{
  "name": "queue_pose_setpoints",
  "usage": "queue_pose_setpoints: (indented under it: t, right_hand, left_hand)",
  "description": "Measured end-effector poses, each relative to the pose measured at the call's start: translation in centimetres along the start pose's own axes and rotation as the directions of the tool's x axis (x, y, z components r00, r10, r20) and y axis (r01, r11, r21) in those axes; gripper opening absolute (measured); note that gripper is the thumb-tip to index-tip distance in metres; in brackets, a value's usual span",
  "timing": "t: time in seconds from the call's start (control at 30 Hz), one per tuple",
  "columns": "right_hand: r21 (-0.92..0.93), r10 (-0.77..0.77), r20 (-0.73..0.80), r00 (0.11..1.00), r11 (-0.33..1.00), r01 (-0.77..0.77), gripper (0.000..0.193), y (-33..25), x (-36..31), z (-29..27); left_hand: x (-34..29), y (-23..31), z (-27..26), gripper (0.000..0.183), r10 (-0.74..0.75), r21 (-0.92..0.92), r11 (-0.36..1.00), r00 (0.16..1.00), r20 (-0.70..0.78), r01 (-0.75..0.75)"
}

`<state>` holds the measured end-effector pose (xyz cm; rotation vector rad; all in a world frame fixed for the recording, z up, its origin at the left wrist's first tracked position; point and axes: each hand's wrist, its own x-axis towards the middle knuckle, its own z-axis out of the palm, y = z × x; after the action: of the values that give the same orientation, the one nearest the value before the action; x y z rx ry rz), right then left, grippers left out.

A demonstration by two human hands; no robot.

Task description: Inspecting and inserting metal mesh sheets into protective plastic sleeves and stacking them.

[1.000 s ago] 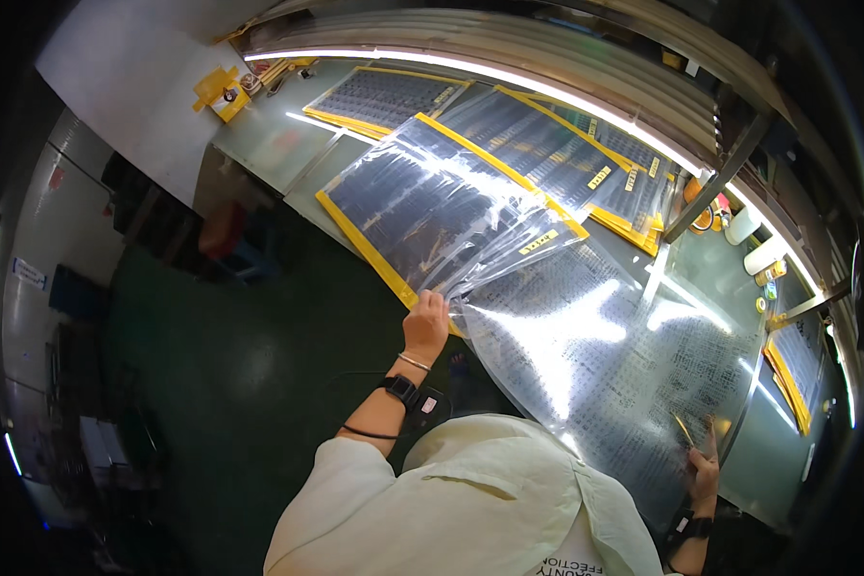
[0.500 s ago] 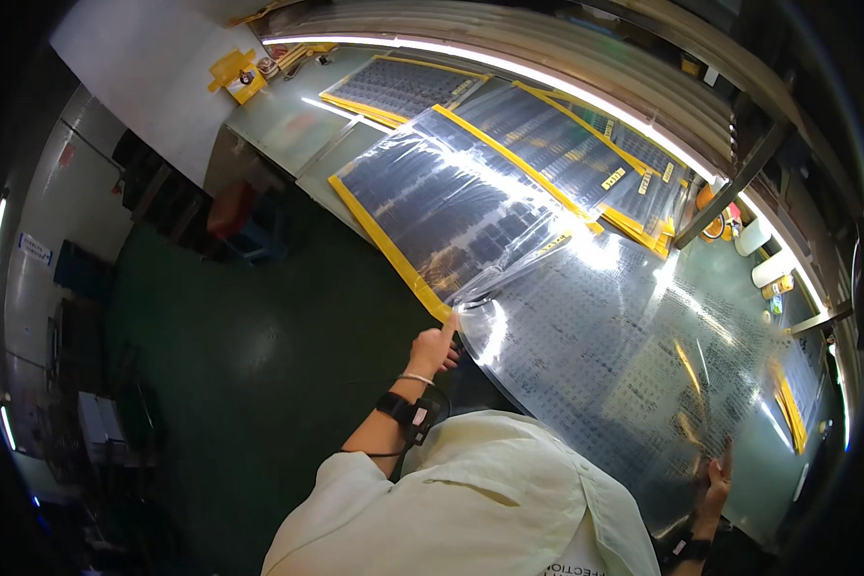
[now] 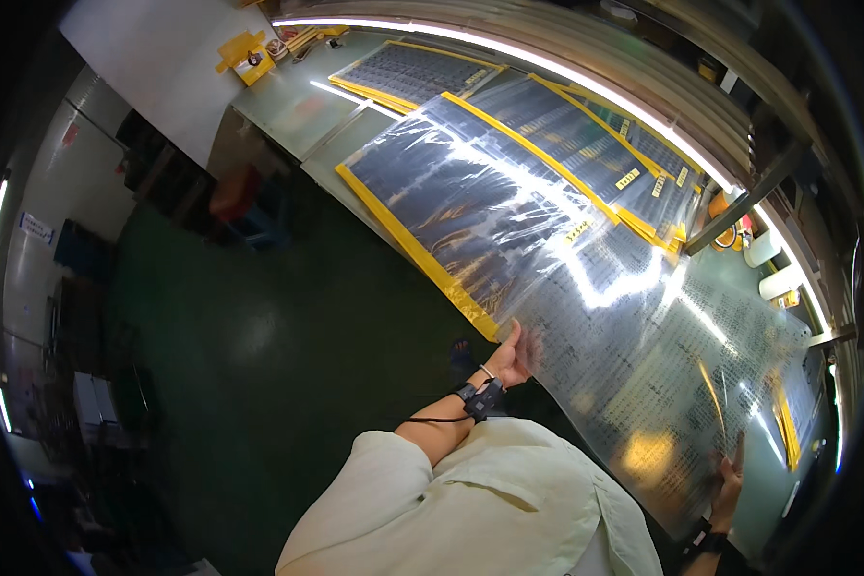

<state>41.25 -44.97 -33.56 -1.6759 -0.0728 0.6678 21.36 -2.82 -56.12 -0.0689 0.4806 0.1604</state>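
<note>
A large transparent plastic sheet [image 3: 634,384], printed with rows of small dark marks, spans the space in front of me. My left hand [image 3: 512,360] is closed on its near left edge, thumb on top and fingers seen dimly through the plastic. At the near right, my right hand [image 3: 728,485] grips the opposite edge, its fingers partly hidden. Just beyond my left hand lies a dark film panel [image 3: 451,211] under clear, wrinkled plastic with yellow tape along its sides. The sheet's far left part meets or overlaps this panel; contact there is hard to judge through the glare.
More yellow-taped film panels [image 3: 418,72] lie across the workbench [image 3: 302,115]. A metal post [image 3: 749,197] rises at the right, near white rolls [image 3: 780,281] and tape. A red-topped stool [image 3: 238,192] stands on the green floor. A bright light tube [image 3: 547,53] runs along the back.
My left hand has moved right and slightly nearer, from a pointing pose at the panel's corner to a grip on the sheet's edge. The sheet's bunched left corner now lies flatter.
</note>
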Motion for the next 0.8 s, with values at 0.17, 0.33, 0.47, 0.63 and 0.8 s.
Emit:
queue_pose_setpoints:
  t: [0.17, 0.33, 0.47, 0.63, 0.8]
  right_hand:
    - [0.176, 0.036, 0.070, 0.997, 0.983, -0.048, 0.058, 2.1, 2.4, -2.7]
    - [0.263, 0.097, 0.091, 0.991, 0.958, -0.118, 0.062, 5.2, 4.2, -0.5]
    - [0.411, -0.024, 0.137, 0.990, 0.911, -0.035, 0.064, 11.2, 8.8, 1.8]
    - [0.433, -0.028, 0.364, 0.931, 0.890, -0.143, 0.065, 13.2, 11.8, 7.1]
    - [0.442, 0.099, 0.344, 0.934, 0.860, -0.254, 0.068, 11.2, 13.8, 17.3]
  left_hand:
    - [-4.0, 3.8, 3.3, 0.077, -0.001, 0.691, 0.624, 0.885, -0.466, 0.365]
    - [-5.6, 6.0, 6.4, 0.059, 0.702, 0.811, -0.440, 0.711, 0.044, 0.384]
    - [0.6, 5.3, 7.1, 0.040, 0.496, 0.410, -0.868, 0.522, 0.694, 0.280]
    - [5.8, 7.7, 6.2, 0.016, 0.466, 0.350, -0.880, 0.721, 0.513, 0.320]
    - [4.0, 9.2, 8.3, 0.016, 0.296, 0.344, -0.934, 0.751, 0.590, 0.097]
